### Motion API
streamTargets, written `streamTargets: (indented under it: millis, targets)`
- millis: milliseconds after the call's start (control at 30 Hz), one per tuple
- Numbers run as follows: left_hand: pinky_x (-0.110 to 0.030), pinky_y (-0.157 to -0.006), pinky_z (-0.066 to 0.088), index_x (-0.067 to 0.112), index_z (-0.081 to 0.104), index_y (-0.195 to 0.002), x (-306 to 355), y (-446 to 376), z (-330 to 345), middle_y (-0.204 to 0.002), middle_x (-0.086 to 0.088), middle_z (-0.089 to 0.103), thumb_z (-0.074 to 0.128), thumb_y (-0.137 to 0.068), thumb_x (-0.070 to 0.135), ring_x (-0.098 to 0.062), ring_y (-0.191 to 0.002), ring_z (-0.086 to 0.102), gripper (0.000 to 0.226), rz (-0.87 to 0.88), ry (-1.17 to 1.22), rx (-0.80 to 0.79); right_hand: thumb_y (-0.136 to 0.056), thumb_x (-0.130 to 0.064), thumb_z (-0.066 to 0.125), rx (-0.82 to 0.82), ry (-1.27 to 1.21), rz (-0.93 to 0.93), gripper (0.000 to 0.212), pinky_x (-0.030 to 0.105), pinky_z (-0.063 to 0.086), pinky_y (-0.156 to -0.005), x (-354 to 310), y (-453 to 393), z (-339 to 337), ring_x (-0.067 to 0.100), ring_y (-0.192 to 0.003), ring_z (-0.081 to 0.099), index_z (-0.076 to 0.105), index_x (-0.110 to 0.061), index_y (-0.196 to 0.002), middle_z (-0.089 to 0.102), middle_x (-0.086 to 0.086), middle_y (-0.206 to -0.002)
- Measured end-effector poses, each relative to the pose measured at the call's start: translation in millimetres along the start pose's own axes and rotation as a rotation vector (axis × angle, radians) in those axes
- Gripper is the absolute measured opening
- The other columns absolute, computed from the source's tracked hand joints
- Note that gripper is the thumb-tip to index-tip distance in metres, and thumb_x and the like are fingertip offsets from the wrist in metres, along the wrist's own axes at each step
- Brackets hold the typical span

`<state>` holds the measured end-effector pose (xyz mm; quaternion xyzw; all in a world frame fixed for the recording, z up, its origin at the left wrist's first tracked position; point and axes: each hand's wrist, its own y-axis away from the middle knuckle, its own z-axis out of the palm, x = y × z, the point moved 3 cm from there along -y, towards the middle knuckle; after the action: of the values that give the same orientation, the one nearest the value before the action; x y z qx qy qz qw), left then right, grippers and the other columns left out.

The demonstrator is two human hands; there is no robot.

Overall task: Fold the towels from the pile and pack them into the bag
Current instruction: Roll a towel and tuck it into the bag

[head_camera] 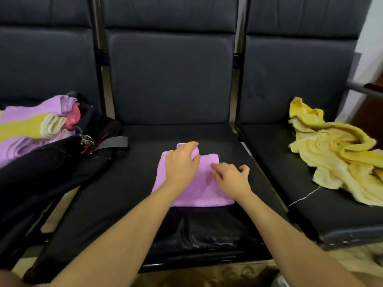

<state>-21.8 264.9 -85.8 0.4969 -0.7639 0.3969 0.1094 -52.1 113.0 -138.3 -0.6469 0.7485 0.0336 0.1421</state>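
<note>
On the middle seat (145,204) of a row of dark padded chairs, your left hand (181,162) curls its grip round the far left corner of a part-folded purple towel (199,189) while your right hand (232,177) rests fingers-down on the cloth just beside it, holding nothing, thumb lifted off to the side. The towel lies flat near the seat's front edge, its near hem straight, its far edge stepped where the held flap rises. To finish this fold well, you would likely keep the right hand pressing as an anchor and carry the flap across so its corner meets the corner below, then smooth from the crease outward; terry cloth tends to creep, so square the hems before letting go. The bag (62,162), black and open-mouthed, lies on the seat to your left with folded towels (31,125) in purple, yellow and pink already standing out of it, a strap (112,142) trailing onto the middle seat near the towel's left side. The pile (335,154), crumpled yellow cloth, sits on the right-hand seat, well apart. Bare seat lies behind and on both sides of the towel, giving room to turn it; the front lip is close, so a fold drawn toward you could slide the cloth off.
</note>
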Motion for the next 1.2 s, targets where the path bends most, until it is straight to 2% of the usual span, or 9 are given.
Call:
streamTargets:
  millis: [167, 267, 333, 467, 633, 733, 800, 900, 1200]
  targets:
    - [-0.032, -0.088, 0.044, 0.02, 0.055, -0.13, 20, -3, 29, -0.116, -0.003, 0.065, 0.057, -0.091, 0.022, -0.024, -0.103, 0.059, 0.039, -0.044, 0.039, -0.087, -0.103, -0.03, 0.03, 0.172, -0.585, 0.254, 0.04, 0.025, 0.011, -0.094, 8, -3, -16, 0.006, -0.089, 0.046, 0.04, -0.03, -0.142, 0.068, -0.002, -0.095]
    - [-0.035, -0.097, 0.045, 0.021, 0.047, -0.138, 19, 2, 43, -0.119, -0.002, 0.065, 0.057, -0.092, 0.028, -0.02, -0.113, 0.057, 0.047, -0.085, 0.169, -0.3, -0.104, -0.028, 0.032, 0.222, -0.67, 0.238, 0.039, 0.023, 0.013, -0.095, 11, 1, -17, 0.009, -0.095, 0.052, 0.042, -0.025, -0.141, 0.065, -0.004, -0.091]
    - [-0.03, -0.101, 0.041, 0.018, 0.051, -0.135, 9, 5, 39, -0.125, -0.002, 0.062, 0.052, -0.096, 0.026, -0.018, -0.117, 0.055, 0.04, -0.077, 0.189, -0.259, -0.103, -0.026, 0.036, 0.239, -0.693, 0.213, 0.037, 0.024, 0.015, -0.1, 11, 2, -20, 0.012, -0.113, 0.052, 0.045, -0.023, -0.139, 0.064, -0.003, -0.112]
    - [-0.025, -0.099, 0.03, 0.016, 0.058, -0.128, -32, 7, 22, -0.133, 0.001, 0.057, 0.043, -0.099, 0.02, -0.017, -0.126, 0.047, 0.034, -0.029, -0.036, -0.172, -0.101, -0.024, 0.042, 0.255, -0.558, 0.091, 0.036, 0.029, 0.02, -0.107, 4, 1, -20, 0.014, -0.125, 0.047, 0.049, -0.022, -0.136, 0.054, -0.002, -0.134]
    - [-0.039, -0.117, 0.006, 0.027, 0.012, -0.153, -78, 17, 22, -0.161, 0.006, -0.001, 0.024, -0.103, 0.038, -0.015, -0.148, -0.001, 0.053, -0.104, -0.366, -0.625, -0.099, -0.035, 0.046, 0.157, -0.324, -0.217, 0.038, 0.021, 0.02, -0.102, -21, -6, -12, 0.008, -0.125, 0.047, 0.051, -0.026, -0.135, 0.054, -0.01, -0.136]
    - [-0.043, -0.117, -0.005, 0.029, -0.002, -0.153, -84, 19, 26, -0.159, 0.007, -0.015, 0.015, -0.103, 0.041, -0.016, -0.147, -0.012, 0.054, -0.142, -0.399, -0.709, -0.09, -0.059, 0.017, -0.004, -0.09, -0.301, 0.064, 0.027, 0.016, -0.109, -28, -11, 5, 0.005, -0.135, 0.038, 0.049, -0.03, -0.138, 0.046, -0.011, -0.145]
    - [-0.044, -0.117, -0.009, 0.03, -0.006, -0.153, -87, 18, 27, -0.158, 0.007, -0.018, 0.012, -0.102, 0.042, -0.018, -0.146, -0.015, 0.055, -0.157, -0.428, -0.72, -0.089, -0.059, 0.004, -0.116, 0.111, -0.265, 0.072, 0.033, 0.003, -0.115, -25, -12, 16, 0.006, -0.144, 0.018, 0.034, -0.03, -0.147, 0.026, -0.01, -0.156]
    - [-0.047, -0.116, -0.013, 0.031, -0.009, -0.152, -93, 12, 28, -0.158, 0.006, -0.021, 0.009, -0.102, 0.045, -0.02, -0.146, -0.017, 0.055, -0.15, -0.479, -0.716, -0.102, -0.047, 0.012, -0.245, 0.152, -0.178, 0.054, 0.039, -0.015, -0.116, -23, -20, 22, 0.006, -0.147, -0.005, 0.009, -0.029, -0.153, 0.001, -0.014, -0.16]
    - [-0.048, -0.112, -0.019, 0.034, -0.011, -0.151, -110, -9, 31, -0.157, 0.008, -0.024, 0.01, -0.101, 0.047, -0.021, -0.146, -0.018, 0.055, -0.118, -0.451, -0.655, -0.102, -0.048, 0.013, -0.288, 0.055, -0.11, 0.054, 0.042, -0.021, -0.112, -26, -51, 34, 0.005, -0.145, -0.014, -0.001, -0.035, -0.153, -0.009, -0.018, -0.159]
